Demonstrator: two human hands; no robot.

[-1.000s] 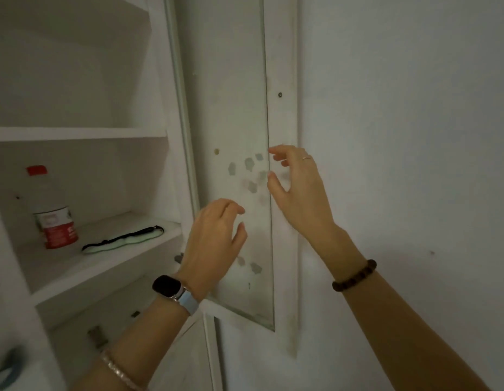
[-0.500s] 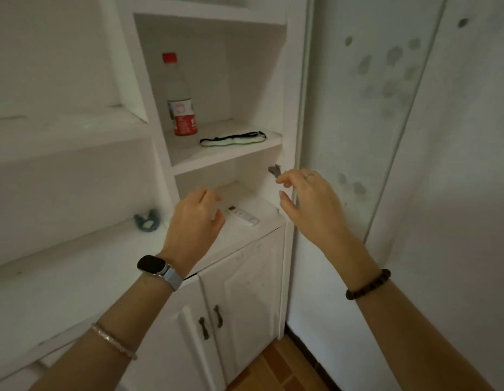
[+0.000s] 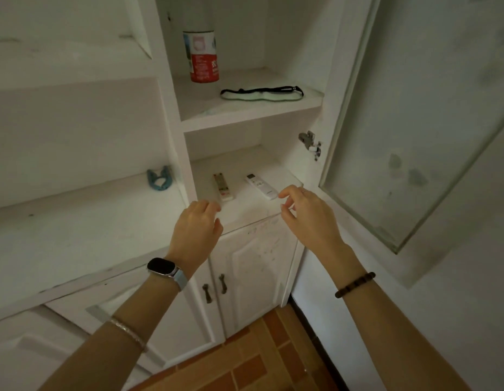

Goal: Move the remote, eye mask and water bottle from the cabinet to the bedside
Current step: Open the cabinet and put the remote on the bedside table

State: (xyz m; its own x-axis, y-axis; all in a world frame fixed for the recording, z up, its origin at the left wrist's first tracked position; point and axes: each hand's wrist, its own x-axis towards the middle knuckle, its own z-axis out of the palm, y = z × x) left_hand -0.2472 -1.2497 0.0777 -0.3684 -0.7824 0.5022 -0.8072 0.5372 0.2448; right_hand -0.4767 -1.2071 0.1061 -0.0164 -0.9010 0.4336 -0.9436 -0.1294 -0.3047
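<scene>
Just beyond both empty hands (image 3: 253, 221): two remotes (image 3: 260, 186)

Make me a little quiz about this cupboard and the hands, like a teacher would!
1. True or false: the eye mask lies on the same shelf as the water bottle.
2. How many remotes lie on the lower shelf?
3. Which hand is nearest the white remote: A) left hand B) right hand?

Key
1. True; the mask lies to the bottle's right.
2. Two: the white one and another remote left of it.
3. B; neither hand holds anything.
</scene>
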